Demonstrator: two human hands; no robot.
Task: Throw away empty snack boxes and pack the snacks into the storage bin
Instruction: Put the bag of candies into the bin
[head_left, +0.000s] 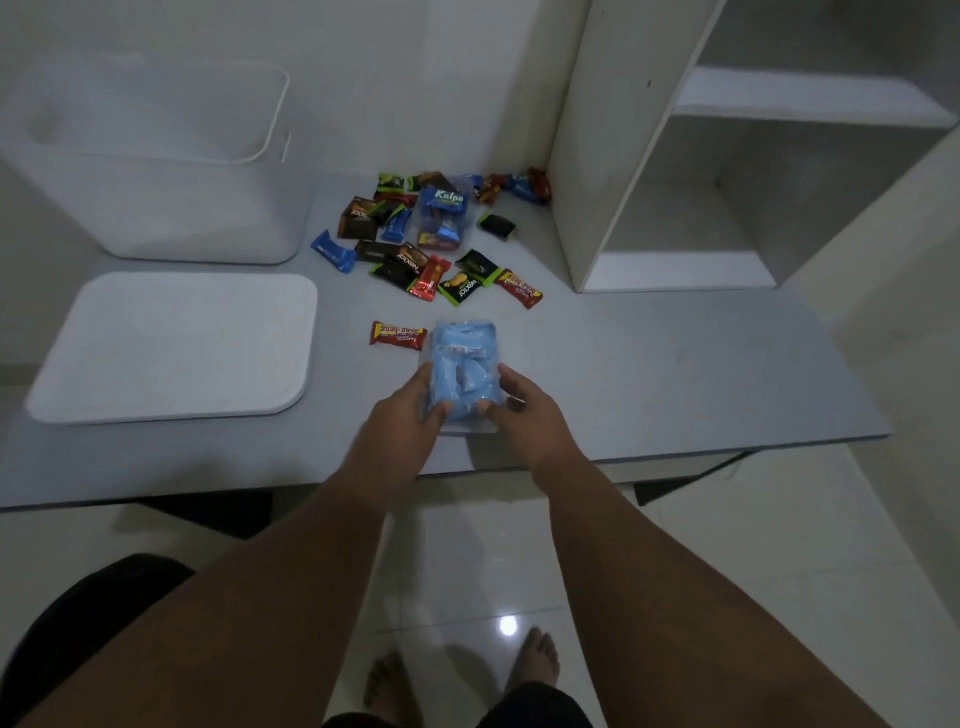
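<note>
A clear plastic snack box with light-blue packets inside lies near the table's front edge. My left hand grips its left side and my right hand grips its right side. A red snack bar lies just left of the box. Further back, several loose wrapped snacks are scattered around a second clear box with a blue label. The white storage bin stands open at the back left. Its flat white lid lies on the table in front of it.
A white shelf unit with open compartments stands at the back right of the grey table. Below the table's front edge are a glossy tiled floor and my bare feet.
</note>
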